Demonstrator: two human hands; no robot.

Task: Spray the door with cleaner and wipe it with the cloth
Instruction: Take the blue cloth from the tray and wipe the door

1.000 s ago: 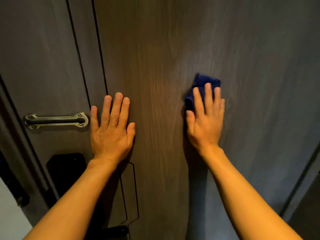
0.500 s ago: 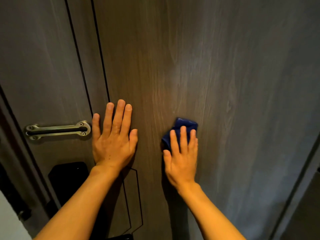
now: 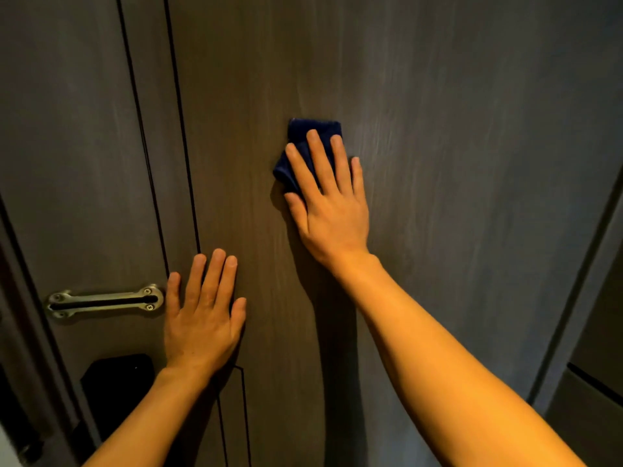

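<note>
Pressing a folded dark-blue cloth point(image 3: 305, 153) flat to the door point(image 3: 455, 146), the right hand point(image 3: 332, 210) has fingers straight and close together (cloth pinned under them, not gripped) w/ cloth edges showing above and left. The left hand point(image 3: 202, 318) lies lower left, palm flat on door, fingers extended, holding nothing, just right of the metal latch point(image 3: 104, 301).

Dim warm light from behind camera; forearms glow orange. Soft shadow on door point(image 3: 438, 163) just left of right hand point(image 3: 332, 210) fingers and below its forearm. Door grooves bow at frame edges. Corners darker, focus fairly sharp.
</note>
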